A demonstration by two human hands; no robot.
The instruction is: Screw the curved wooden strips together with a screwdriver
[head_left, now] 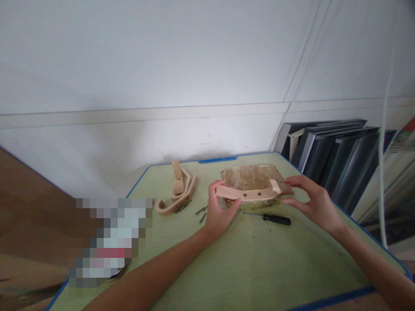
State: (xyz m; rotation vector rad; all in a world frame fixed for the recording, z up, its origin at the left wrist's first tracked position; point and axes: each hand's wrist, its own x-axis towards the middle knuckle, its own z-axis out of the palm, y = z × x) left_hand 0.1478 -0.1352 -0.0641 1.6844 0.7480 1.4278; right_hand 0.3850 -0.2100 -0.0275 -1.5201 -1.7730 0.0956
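My left hand (222,211) grips one end of a wooden hook (251,194), a pale curved piece with two dark holes or screw heads along its side. Its curled tip points right, toward my right hand (313,201). That hand holds nothing; its thumb and fingers are spread apart by the edge of a brown slab (249,175) in clear wrapping, which lies behind the hook. Below the hook, a black-handled screwdriver (275,219) rests on the table. Several dark screws (201,211) lie left of my left hand.
More wooden hooks (177,201) are piled on the left of the green, blue-edged table (253,268). A blurred-out item (113,242) lies at the left edge. Dark panels (333,151) lean against the wall at right, near a hanging white cable (382,151).
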